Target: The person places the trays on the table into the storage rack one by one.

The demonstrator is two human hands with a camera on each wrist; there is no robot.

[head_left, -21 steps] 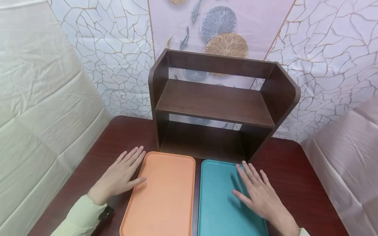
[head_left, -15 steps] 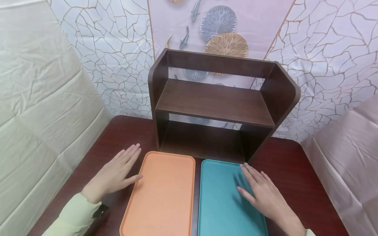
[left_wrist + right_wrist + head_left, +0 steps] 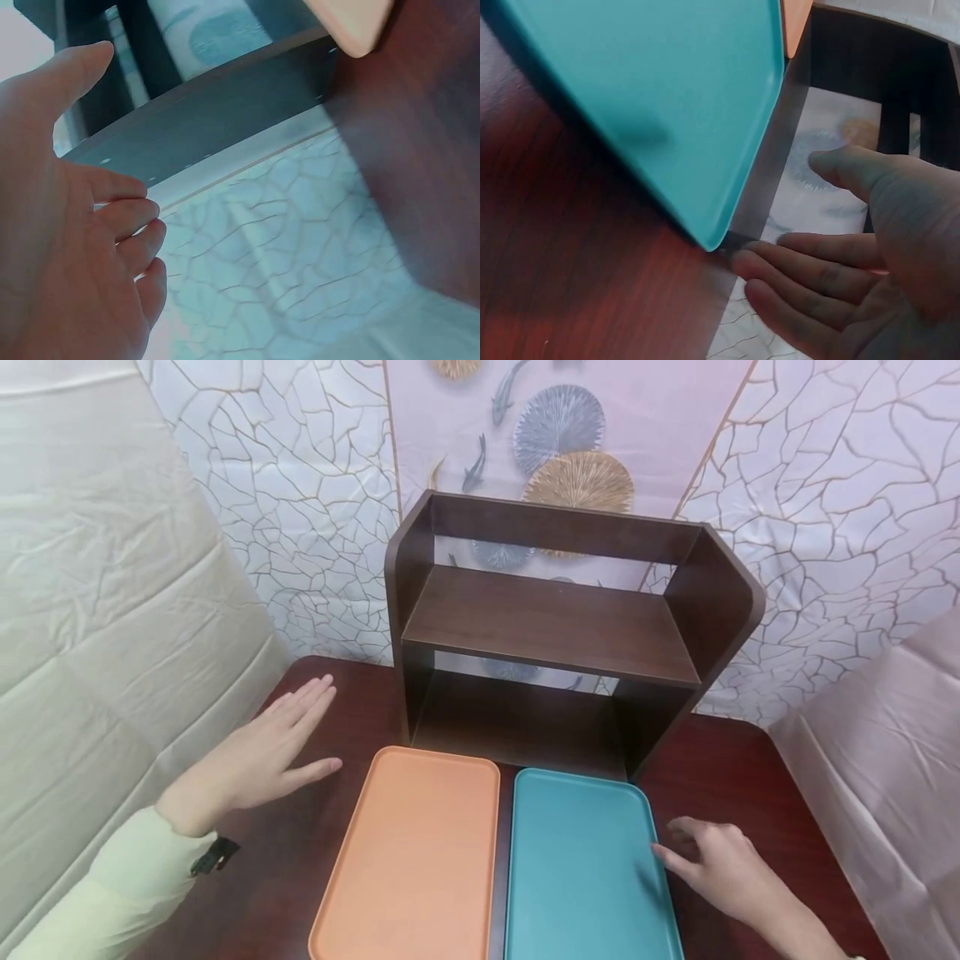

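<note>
An orange tray and a teal tray lie side by side on the dark wooden table, in front of a dark brown two-level shelf. My left hand hovers flat and open above the table, left of the orange tray, touching nothing. My right hand is beside the teal tray's right edge, fingers relaxed and holding nothing. In the right wrist view its fingertips are close to a corner of the teal tray. The left wrist view shows my open left hand and a corner of the orange tray.
The shelf's two levels hold nothing and it backs onto a patterned wall cloth. Pale draped sheets hang at the left and right of the table. Bare table shows on both sides of the trays.
My left hand lifted off the table beside the orange tray and moved left and away. My right hand slid off the teal tray to its right edge, fingers loosening.
</note>
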